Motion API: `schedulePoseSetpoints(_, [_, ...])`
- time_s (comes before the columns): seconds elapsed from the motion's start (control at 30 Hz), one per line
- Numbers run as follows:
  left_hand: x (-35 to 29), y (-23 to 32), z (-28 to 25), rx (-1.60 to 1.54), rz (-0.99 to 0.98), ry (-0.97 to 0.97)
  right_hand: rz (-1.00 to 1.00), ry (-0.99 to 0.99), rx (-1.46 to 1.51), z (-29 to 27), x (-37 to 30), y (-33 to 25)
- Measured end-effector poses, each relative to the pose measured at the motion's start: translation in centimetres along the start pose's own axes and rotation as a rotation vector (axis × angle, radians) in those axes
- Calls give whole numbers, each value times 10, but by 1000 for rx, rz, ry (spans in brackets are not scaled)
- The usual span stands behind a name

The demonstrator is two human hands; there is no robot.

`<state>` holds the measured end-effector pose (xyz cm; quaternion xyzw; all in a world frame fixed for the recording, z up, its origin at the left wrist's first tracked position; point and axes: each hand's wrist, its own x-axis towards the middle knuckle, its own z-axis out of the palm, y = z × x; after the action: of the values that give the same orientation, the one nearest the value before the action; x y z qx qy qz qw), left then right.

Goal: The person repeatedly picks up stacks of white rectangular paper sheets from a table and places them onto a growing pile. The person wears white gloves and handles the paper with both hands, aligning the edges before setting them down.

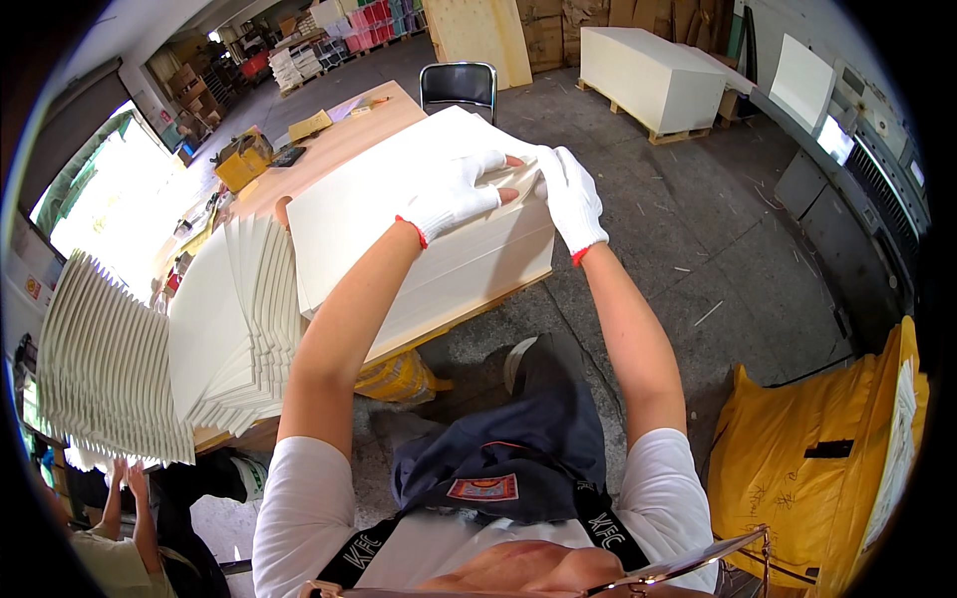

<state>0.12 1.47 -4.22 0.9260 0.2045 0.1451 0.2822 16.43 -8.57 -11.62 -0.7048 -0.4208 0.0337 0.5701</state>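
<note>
A thick stack of large off-white paper sheets (419,289) stands in front of me. My left hand (459,196), in a white knitted glove with bare fingertips, lies on its top near the right corner. Its thumb and a finger are spread apart beside the curled sheet edges. At that corner my right hand (572,199), also gloved in white, has its fingers together around the edge of the upper sheets. The palm side of this hand is hidden. Left of the stack, more off-white sheets (214,329) lie fanned out in stepped layers.
A wooden table (339,140) carries a yellow box (242,159) and small items. Behind the stack stands a black chair (459,88). Another paper pile (648,85) rests on a pallet. Machinery (837,169) and a yellow-covered bulk (812,458) flank my right. Another person's arms (130,508) show lower left.
</note>
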Motion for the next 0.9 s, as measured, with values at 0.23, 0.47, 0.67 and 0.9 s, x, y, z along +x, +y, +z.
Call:
schedulePoseSetpoints(0.23, [3,-12,5,17,134,100,1,30,18,1,-2,-2])
schedulePoseSetpoints(0.47, [6,-11,4,135,60,13,-7,43,-8,1,-1,-3])
schedulePoseSetpoints(0.67, [2,-4,5,97,-5,31,-18,52,6,3,-2,2])
schedulePoseSetpoints(0.9, [5,-15,8,86,50,51,-17,54,15,4,-2,-3])
